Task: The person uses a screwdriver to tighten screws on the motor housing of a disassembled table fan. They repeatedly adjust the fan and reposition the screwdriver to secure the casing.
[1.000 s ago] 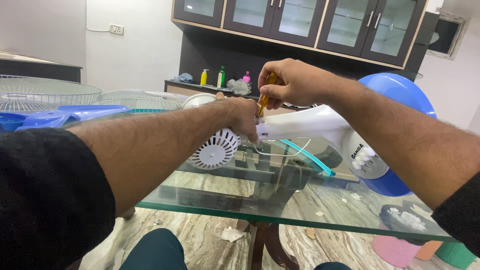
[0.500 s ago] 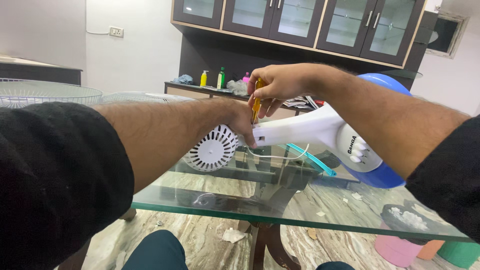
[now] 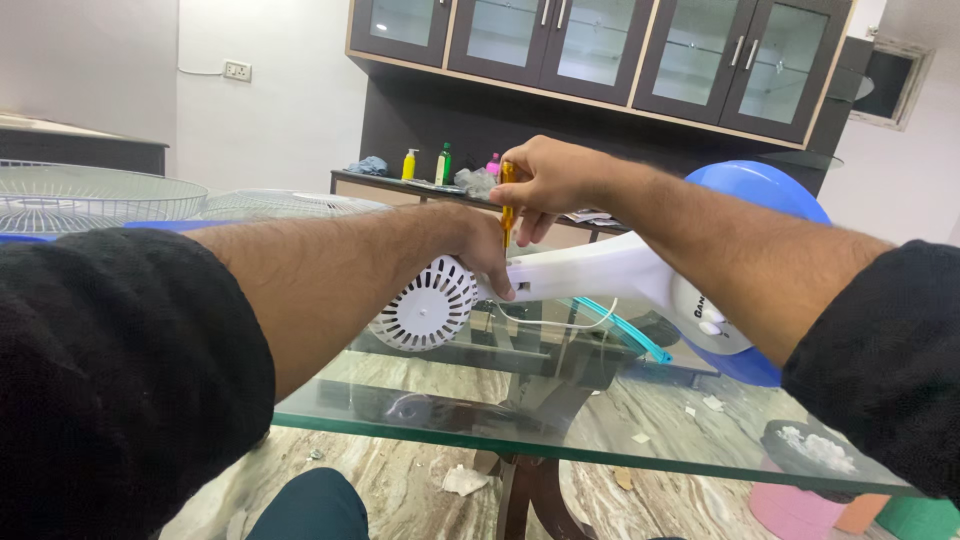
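Disassembled table fan lying on a glass-topped bench (image 3: 600, 445); places are given relative to the white, round, slotted plastic motor housing (image 3: 425, 308).

Far left of the housing, two round wire fan guards (image 3: 95, 195) rest on the bench, one with a blue rim. The left hand (image 3: 485, 250) is clamped on the joint where the housing meets the white plastic fan neck (image 3: 600, 270), thumb pressed down against it. Just right of and above the housing, the right hand (image 3: 545, 180) is closed around a yellow-handled screwdriver (image 3: 508, 215), held upright with its tip down at the neck. Compared with the frames half a second and a second earlier, the head has tilted and both forearms sit lower in view, while the two grips and the tool's placement are unchanged; judged from this, the work at the joint is continuing. Further right, the neck runs to the round blue fan base (image 3: 765, 195).
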